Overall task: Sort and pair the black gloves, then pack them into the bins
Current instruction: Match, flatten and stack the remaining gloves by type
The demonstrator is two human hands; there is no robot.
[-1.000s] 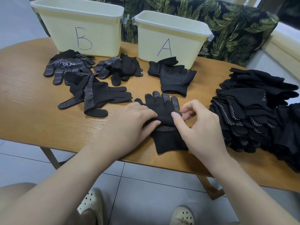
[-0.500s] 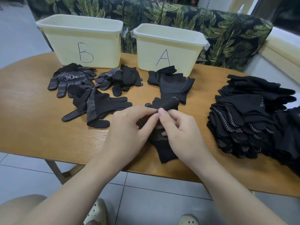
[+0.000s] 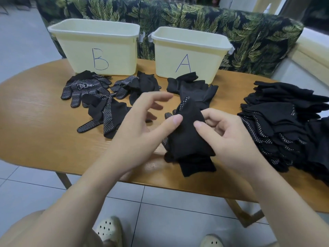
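A folded pair of black dotted gloves (image 3: 187, 138) lies at the table's front middle, its upper half lifted and doubled over. My right hand (image 3: 229, 138) grips that fold from the right. My left hand (image 3: 142, 125) has its thumb against the fold's left edge, with its fingers spread and raised above the table. Two pale yellow bins stand at the back: bin B (image 3: 99, 49) on the left, bin A (image 3: 192, 54) on the right. Small groups of black gloves lie before them: dotted ones (image 3: 83, 88), a crumpled pair (image 3: 140, 84), a plain pair (image 3: 194, 88) and another dotted pair (image 3: 106, 116).
A large stack of unsorted black gloves (image 3: 288, 125) fills the right side of the wooden table (image 3: 35, 122). A leaf-patterned sofa (image 3: 231, 32) stands behind the bins. Tiled floor and my shoes show below the table's front edge.
The glove pair that lay flat under both hands has been folded over and raised. My left hand's fingers have opened and lifted off it, while my right hand keeps hold.
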